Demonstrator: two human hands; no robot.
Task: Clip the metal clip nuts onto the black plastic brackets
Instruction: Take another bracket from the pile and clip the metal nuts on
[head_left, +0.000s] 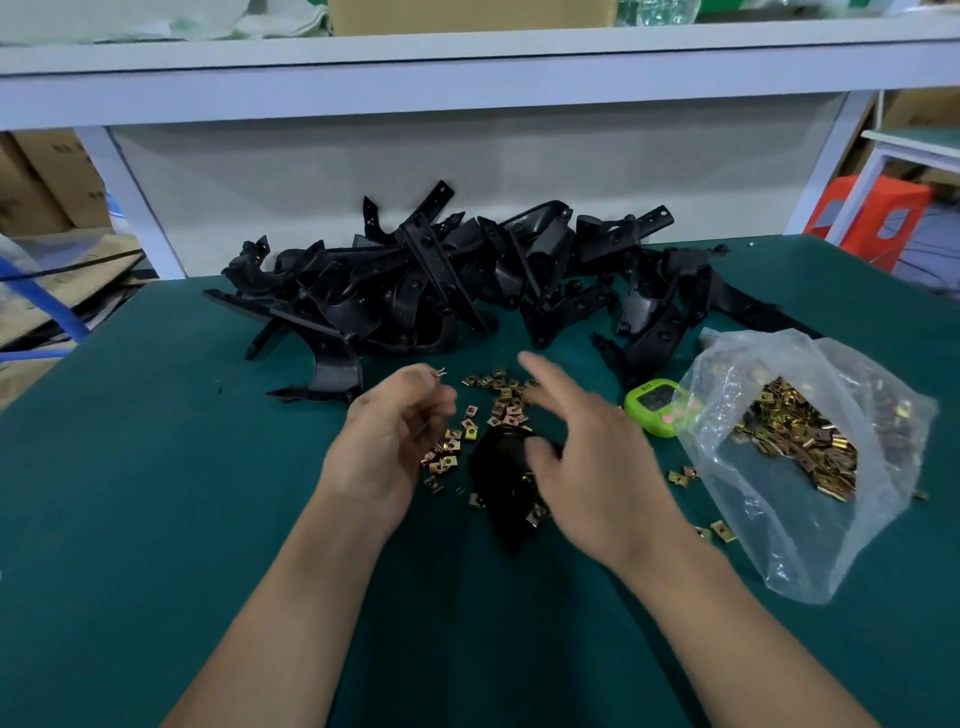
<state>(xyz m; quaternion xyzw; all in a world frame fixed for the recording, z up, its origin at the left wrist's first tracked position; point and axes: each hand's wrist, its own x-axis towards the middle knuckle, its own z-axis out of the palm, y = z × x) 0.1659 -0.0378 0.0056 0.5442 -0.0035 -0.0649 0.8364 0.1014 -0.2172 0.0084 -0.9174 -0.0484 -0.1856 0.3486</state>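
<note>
A blurred black plastic bracket (498, 480) lies on the green mat between my hands, with a clip nut on its near edge. Loose brass-coloured clip nuts (501, 397) are scattered just beyond it. My left hand (389, 441) is curled and pinches a small metal clip nut (440, 371) at its fingertips. My right hand (587, 447) hovers over the bracket with its fingers stretched toward the loose nuts and its thumb by the bracket's top. A big heap of black brackets (447, 280) fills the far side of the mat.
A clear plastic bag (810, 447) of clip nuts lies open at the right, beside a green timer (652, 405). Behind the table stands a white shelf frame (467, 83), with cardboard boxes at the left and an orange stool (872, 213) at the right.
</note>
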